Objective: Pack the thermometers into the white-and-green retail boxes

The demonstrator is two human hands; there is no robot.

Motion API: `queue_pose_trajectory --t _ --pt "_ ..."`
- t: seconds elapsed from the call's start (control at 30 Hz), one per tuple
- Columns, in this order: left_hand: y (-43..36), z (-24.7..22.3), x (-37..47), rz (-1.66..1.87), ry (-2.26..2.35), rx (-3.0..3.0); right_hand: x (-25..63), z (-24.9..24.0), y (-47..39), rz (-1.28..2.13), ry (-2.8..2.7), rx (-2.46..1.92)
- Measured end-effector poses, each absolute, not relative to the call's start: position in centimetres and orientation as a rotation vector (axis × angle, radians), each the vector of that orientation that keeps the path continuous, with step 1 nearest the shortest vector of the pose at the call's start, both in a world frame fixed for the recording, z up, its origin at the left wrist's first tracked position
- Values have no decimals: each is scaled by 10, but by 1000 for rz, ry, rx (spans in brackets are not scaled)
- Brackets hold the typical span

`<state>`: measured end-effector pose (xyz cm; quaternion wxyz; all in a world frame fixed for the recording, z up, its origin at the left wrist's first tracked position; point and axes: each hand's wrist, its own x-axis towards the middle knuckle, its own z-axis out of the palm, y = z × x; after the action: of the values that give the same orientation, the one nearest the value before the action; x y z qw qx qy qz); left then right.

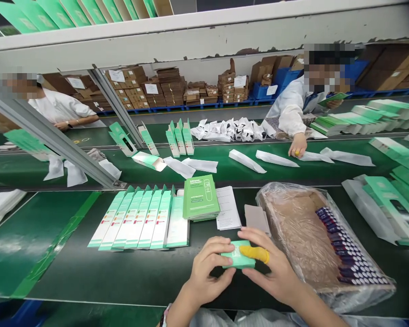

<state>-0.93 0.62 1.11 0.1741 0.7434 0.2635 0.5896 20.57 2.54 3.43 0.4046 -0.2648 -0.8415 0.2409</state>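
Both of my hands hold a small green box between them, low in the middle of the view. My left hand grips the left end of the green box. My right hand, with a yellow cover on one finger, grips its right end. Just beyond lie a stack of green booklets, white printed sheets and a grey-white stack. Several white and green cartons lean in a row to the left. The box's underside is hidden.
A plastic-lined carton with rows of batteries stands at the right. White sleeves lie on the green belt beyond. Across it, a person's hand touches a sleeve; another person sits at the left. A metal post slants at the left.
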Motion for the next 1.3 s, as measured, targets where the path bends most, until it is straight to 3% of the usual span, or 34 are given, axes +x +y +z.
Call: queue_pose_trajectory --t 0.37,0.7,0.9,1.03,1.13,1.23,1.3 --pt "-1 27 2 1618 863 1645 208 47 29 676 -2076 -543" --pt "0 22 -9 1699 915 2432 214 59 24 571 -2293 -697" --pt "5 0 -3 1891 860 2416 211 47 20 286 -2394 -616" --pt "5 -1 -8 1765 838 2365 204 57 26 293 -2415 -739" --pt "-4 25 -19 1675 898 2227 216 73 59 446 -2117 -883" --pt "-21 67 -28 1784 754 1949 238 84 120 592 -1341 -1074" --pt "-35 90 -33 1835 689 1817 248 85 168 893 -1044 -1162"
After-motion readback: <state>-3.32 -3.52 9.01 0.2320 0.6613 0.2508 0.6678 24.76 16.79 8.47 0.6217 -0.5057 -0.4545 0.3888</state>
